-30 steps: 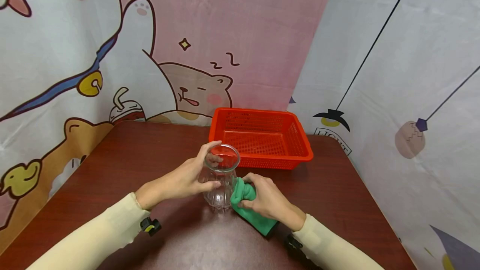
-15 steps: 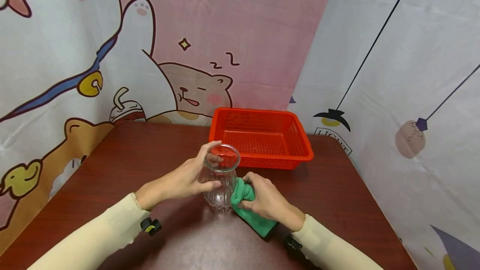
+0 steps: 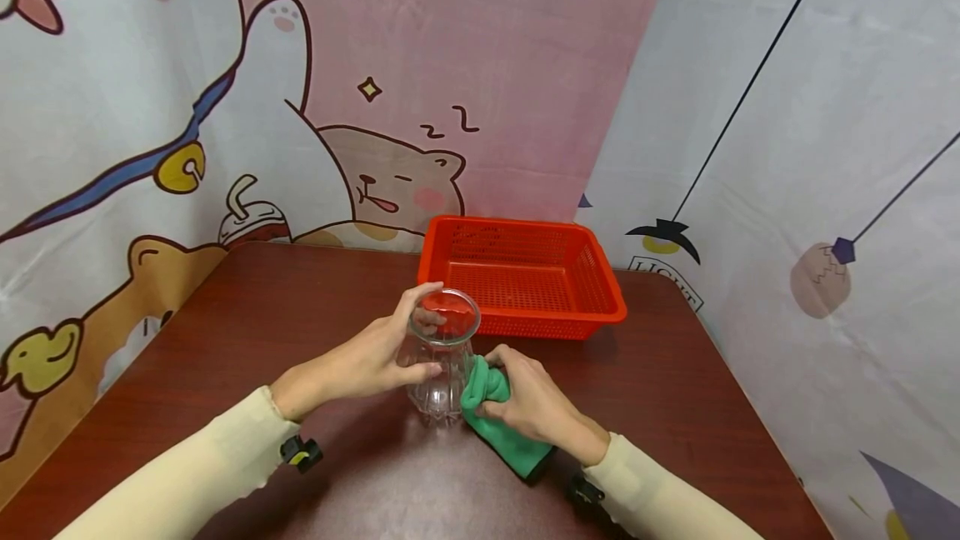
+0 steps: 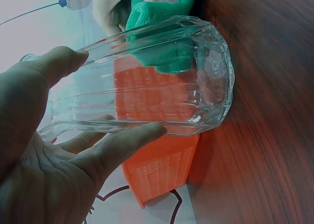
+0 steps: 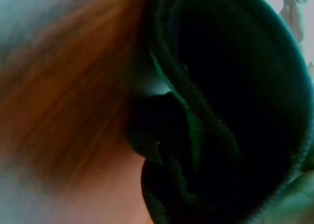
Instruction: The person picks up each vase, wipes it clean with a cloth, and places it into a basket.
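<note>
A clear ribbed glass vase point(image 3: 442, 357) stands upright on the dark wooden table point(image 3: 225, 332). My left hand point(image 3: 375, 357) grips its upper body, thumb near the rim and fingers round the side; the left wrist view shows the vase point(image 4: 147, 81) held between my thumb and fingers point(image 4: 122, 145). My right hand point(image 3: 536, 402) clutches a bunched green cloth point(image 3: 487, 394) and presses it against the vase's right side. In the right wrist view the cloth point(image 5: 225, 116) fills the frame, dark and blurred, and that hand is hidden.
An empty red plastic basket point(image 3: 525, 273) sits just behind the vase, toward the table's back edge. Printed cartoon curtains hang close behind and to the right. Bare tabletop stretches to the left and to the right of the hands.
The trailing part of the green cloth under my right hand has shifted slightly. The vase and my left hand have stayed put.
</note>
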{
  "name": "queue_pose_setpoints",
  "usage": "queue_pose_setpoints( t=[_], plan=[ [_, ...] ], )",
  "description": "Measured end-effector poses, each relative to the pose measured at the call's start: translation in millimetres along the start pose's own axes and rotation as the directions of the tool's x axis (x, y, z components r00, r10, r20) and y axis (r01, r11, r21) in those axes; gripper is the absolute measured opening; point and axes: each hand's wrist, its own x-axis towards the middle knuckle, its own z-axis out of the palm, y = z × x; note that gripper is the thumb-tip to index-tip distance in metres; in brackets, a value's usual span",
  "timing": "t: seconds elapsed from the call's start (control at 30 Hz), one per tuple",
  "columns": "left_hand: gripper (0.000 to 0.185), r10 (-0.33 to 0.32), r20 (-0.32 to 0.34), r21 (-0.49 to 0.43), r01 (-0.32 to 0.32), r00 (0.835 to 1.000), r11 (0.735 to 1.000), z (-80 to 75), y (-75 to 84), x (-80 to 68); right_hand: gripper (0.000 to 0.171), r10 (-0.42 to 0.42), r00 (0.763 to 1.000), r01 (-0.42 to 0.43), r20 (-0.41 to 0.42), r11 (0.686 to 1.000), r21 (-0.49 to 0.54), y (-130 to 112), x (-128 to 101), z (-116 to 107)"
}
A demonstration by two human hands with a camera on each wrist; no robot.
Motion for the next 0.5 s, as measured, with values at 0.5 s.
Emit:
queue_pose_setpoints(
  t=[0.5],
  plan=[
    [0.11,0.003,0.002,-0.007,-0.003,1.0,1.0,-0.6,2.0,-0.5,0.058,0.016,0.997,-0.012,-0.072,0.998,0.056,-2.0,-1.7,2.3]
  ],
)
